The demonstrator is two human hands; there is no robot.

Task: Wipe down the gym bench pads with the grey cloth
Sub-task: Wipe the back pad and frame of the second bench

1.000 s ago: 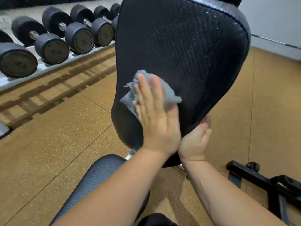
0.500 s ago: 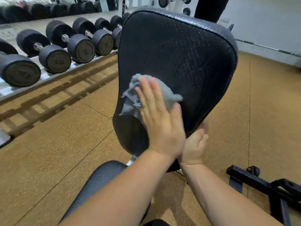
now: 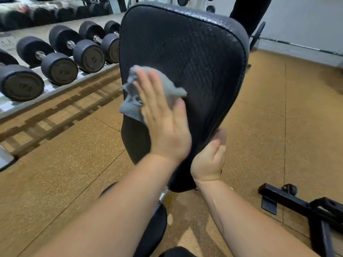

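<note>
Since half a second ago, we note left hand and grey cloth nearer the left edge of the back pad. Fingers spread flat, pressing cloth on pad. Right hand grips the pad's lower right edge.

Left hand flat on grey cloth

Presses the left hand flat onto the grey cloth against the back pad, fingers straight and slightly spread, thumb out to the right, forearm reaching up from the lower left. Grips the pad's lower right edge with the right hand, thumb in front, fingers wrapped behind out of sight, forearm rising from the lower right.
</note>
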